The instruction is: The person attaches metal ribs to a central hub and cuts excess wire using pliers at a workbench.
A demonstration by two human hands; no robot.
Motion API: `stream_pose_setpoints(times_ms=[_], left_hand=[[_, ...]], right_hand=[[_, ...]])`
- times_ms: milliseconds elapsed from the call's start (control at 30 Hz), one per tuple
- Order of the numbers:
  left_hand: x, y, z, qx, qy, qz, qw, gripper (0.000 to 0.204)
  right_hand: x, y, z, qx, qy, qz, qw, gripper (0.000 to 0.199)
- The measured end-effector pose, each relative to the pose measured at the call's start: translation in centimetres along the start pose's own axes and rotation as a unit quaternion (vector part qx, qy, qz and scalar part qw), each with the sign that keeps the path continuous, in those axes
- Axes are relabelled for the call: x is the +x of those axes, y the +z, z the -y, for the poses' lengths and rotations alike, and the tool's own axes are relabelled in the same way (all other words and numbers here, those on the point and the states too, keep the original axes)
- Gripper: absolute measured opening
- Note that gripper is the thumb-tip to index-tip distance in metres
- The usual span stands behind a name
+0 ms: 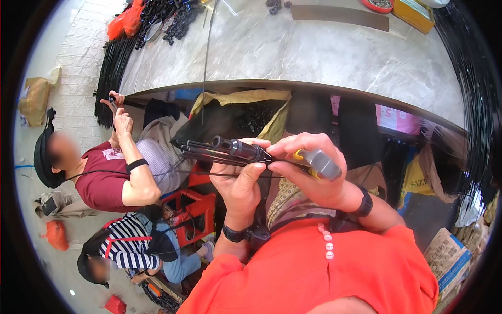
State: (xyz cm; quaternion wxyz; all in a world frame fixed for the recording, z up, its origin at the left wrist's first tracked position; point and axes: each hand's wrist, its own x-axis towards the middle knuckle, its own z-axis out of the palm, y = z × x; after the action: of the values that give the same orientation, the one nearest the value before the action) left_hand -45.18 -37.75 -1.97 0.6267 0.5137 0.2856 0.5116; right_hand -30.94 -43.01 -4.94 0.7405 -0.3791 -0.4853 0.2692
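- Black bundle of slim rods with a thick cylindrical fitting point(243, 150): I see it held in the air above the person's lap, just short of the pale grey marbled bench point(324, 57).
- Left hand point(240, 186): gripping the bundle, thumb near the fitting's right end. I judge this grip steadies the piece for the other hand.
- Right hand point(327, 189): closed around a tool with a grey-and-yellow handle point(325, 165), close beside the left fingertips, probably for fine control. Tool tip hidden; I cannot tell whether it bites on anything.
- Bundle held in front of the body, presumably to keep the joint in sight and leave the rods clear, pointing left.
- Appearance: dark, with some gloss. Rods nearly parallel, spread slightly at the left; fitting tubular, round-ended, with rings towards the right.
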Motion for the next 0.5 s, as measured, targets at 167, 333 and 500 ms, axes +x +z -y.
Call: stream_pose_setpoints(times_ms=[167,333,500], left_hand=[[-0.1,0.9,0.2,0.066,0.025,-0.032,0.997,0.034],[-0.4,1.6,-0.2,0.051,0.003,-0.068,0.996,0.039],[0.5,1.6,-0.1,0.021,-0.002,-0.036,0.999,0.036]], right_hand=[[0.4,0.0,-0.6,-0.081,-0.094,0.007,0.992,0.042],[0.4,0.1,-0.6,-0.120,-0.150,-0.003,0.981,0.042],[0.8,-0.3,-0.7,-0.088,-0.085,-0.014,0.992,0.042]])
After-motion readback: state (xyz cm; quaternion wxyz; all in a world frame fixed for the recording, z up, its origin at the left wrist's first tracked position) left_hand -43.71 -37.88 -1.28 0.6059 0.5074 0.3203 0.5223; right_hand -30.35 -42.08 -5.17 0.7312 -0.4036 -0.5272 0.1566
